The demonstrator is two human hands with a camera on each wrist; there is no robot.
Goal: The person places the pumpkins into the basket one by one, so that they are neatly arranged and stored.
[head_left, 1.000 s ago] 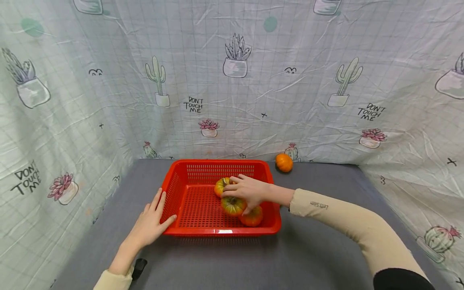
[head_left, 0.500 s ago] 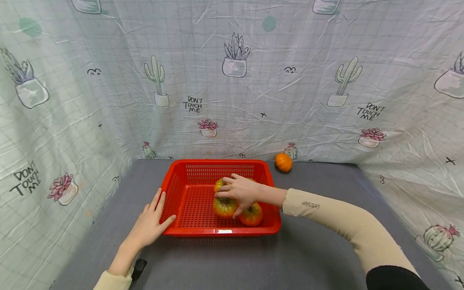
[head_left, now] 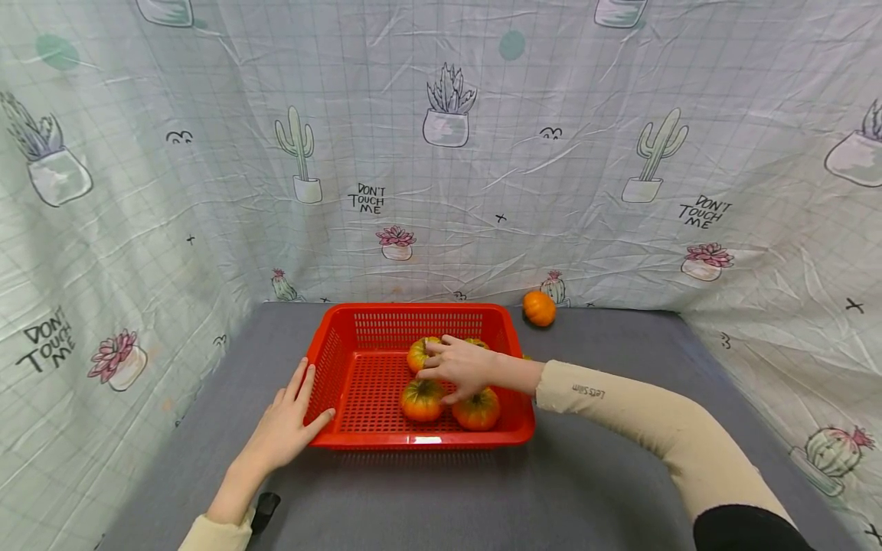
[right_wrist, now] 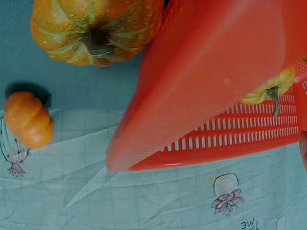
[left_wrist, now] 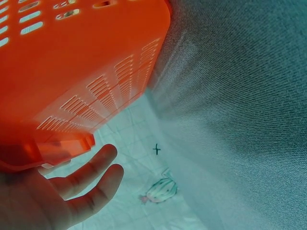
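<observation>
A green-and-orange pumpkin [head_left: 422,403] sits in a red basket [head_left: 372,439], just on the near side of the right grip [head_left: 460,366] — released, fingers spread, though thumb contact is hard to tell. The left grip [head_left: 281,427] rests unclenched on the basket's rim; beyond the right grip, a small orange pumpkin [head_left: 539,308] sits on the gray desk [head_left: 413,501].

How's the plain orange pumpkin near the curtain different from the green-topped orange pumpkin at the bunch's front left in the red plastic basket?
Colour: the plain orange pumpkin looks orange, while the green-topped orange pumpkin has yellow-green on top.
Place: the plain one sits on the grey table, the green-topped one inside the red plastic basket.
Both are rounded and ribbed.
</observation>
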